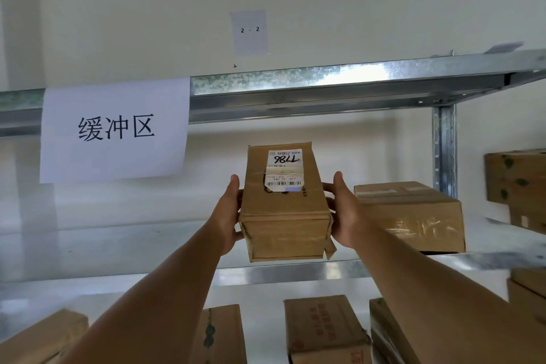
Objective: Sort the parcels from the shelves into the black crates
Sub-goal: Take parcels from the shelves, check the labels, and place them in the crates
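At the metal shelf's (325, 270) front edge my left hand (229, 216) and right hand (344, 213) gripped one labelled parcel (283, 210) between them; others lay unsorted, no crates visible.

The one camera sits on my head and faces forward, tilted slightly up at the metal shelf (325, 80) and the wall (147, 9) behind it. It is near, within my arms' reach of the shelves. No second view shares this scene.
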